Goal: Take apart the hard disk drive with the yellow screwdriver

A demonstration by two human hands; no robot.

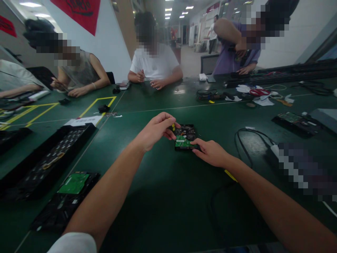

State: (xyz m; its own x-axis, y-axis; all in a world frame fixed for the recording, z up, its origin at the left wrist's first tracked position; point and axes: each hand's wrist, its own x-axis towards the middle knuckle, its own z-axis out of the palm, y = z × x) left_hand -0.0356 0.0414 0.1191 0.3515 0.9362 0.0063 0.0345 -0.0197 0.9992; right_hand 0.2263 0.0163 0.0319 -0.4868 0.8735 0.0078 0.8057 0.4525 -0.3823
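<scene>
On the green table in front of me lies a hard drive (188, 130) with its green circuit board (181, 140) facing up. My left hand (160, 128) is closed over the drive's left side, its fingers pinching a small yellow-and-black screwdriver (173, 125). The screwdriver's tip is hidden by the fingers. From the right, my right hand (210, 151) grips the near right corner of the drive, with a finger on the board. A second hard drive (73, 183) lies beside my left forearm, board up.
A long black tray (50, 158) stands at the left. Another drive (293, 119) lies at the right, near a looped black cable (237, 140). Scissors with red handles (259, 92) and scraps sit behind it. Several people (158, 63) are across the table.
</scene>
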